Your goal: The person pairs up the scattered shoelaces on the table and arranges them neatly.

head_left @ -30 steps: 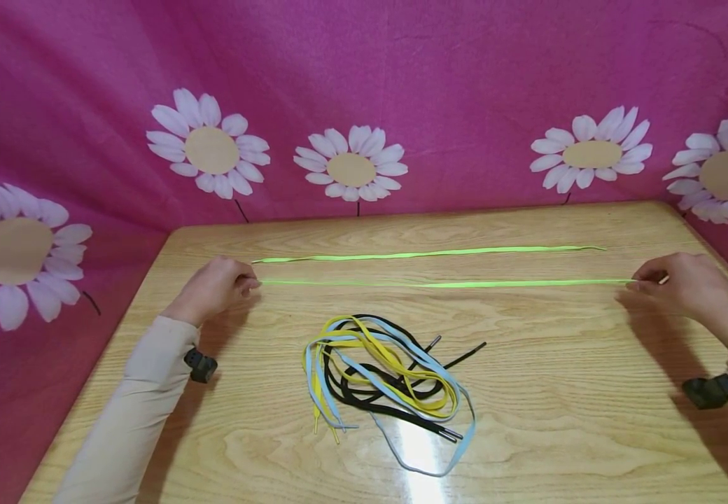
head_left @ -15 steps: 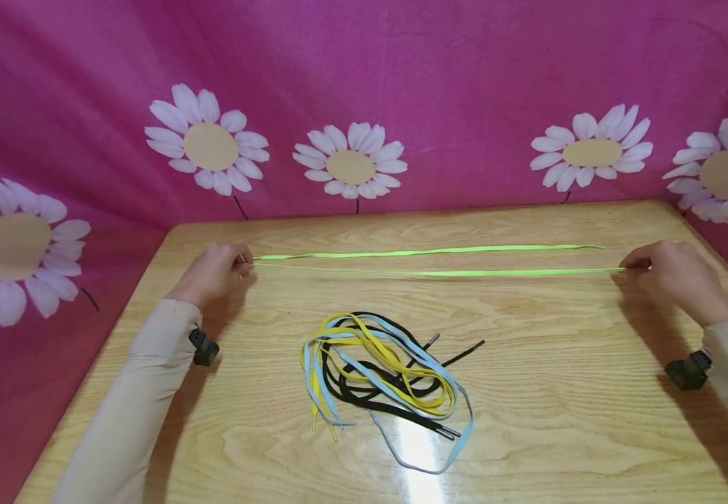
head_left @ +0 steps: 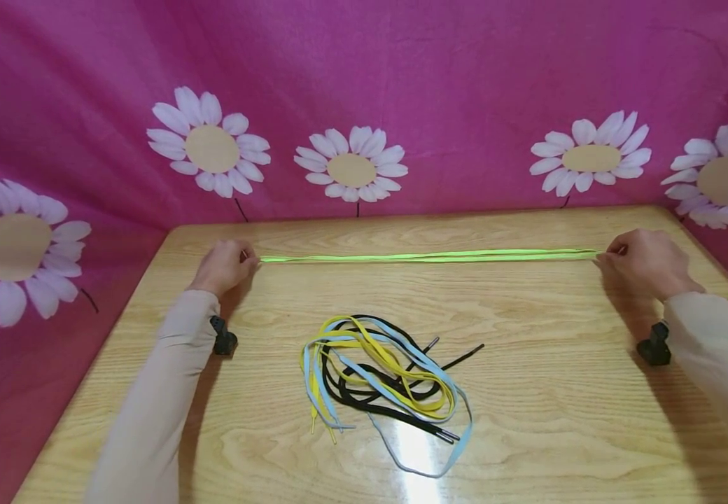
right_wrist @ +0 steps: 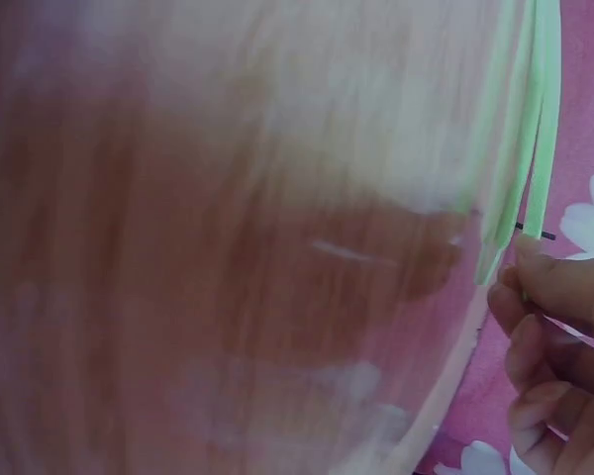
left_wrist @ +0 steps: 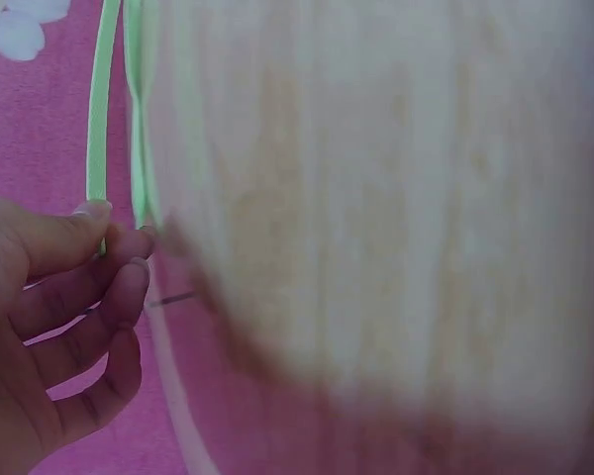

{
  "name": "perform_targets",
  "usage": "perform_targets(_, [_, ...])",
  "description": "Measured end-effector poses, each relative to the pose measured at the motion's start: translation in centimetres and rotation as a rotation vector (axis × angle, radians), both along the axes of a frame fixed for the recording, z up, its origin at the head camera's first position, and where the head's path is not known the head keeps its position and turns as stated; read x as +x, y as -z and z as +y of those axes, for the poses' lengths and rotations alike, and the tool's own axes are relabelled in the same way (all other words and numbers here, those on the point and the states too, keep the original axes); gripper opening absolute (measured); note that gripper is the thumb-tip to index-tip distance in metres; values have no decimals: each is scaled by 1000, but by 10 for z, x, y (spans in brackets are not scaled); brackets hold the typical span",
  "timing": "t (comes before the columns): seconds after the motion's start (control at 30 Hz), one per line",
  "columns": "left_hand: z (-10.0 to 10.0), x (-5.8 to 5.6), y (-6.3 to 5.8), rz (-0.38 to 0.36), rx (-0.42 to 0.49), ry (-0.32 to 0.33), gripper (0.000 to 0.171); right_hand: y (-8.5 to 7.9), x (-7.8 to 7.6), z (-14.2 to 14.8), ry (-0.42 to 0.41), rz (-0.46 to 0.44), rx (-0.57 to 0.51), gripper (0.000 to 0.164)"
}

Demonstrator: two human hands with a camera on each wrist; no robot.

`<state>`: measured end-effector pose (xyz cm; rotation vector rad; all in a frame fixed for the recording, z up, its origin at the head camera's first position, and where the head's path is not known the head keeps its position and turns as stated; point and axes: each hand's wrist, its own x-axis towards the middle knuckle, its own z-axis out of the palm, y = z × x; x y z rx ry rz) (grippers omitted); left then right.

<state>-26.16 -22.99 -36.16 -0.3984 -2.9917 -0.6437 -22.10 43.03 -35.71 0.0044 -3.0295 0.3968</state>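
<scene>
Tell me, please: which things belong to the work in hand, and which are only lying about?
Seemingly in the work: left hand; right hand; held green lace; second green lace beside it.

Apparently only lying about: untouched pile of yellow, blue and black laces.

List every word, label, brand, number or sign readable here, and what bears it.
No text can be read.
The flat neon-green laces, tangled yellow, blue and black laces, wood-grain table and magenta daisy-print cloth show no lettering.
Any marking on the black wrist cameras is too small to read.
</scene>
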Motion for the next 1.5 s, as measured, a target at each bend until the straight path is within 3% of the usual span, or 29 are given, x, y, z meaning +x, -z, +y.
perform_targets(0.23, [3, -2, 4, -25, -12, -10, 12, 5, -7, 1, 42, -13, 0, 27])
perform_targets(0.67, [3, -4, 4, -43, -16, -36, 13, 8, -13, 1, 38, -4, -11, 21])
perform_targets(1.5, [4, -5, 5, -49, -8, -55, 7, 8, -10, 0, 71, -50, -5, 23])
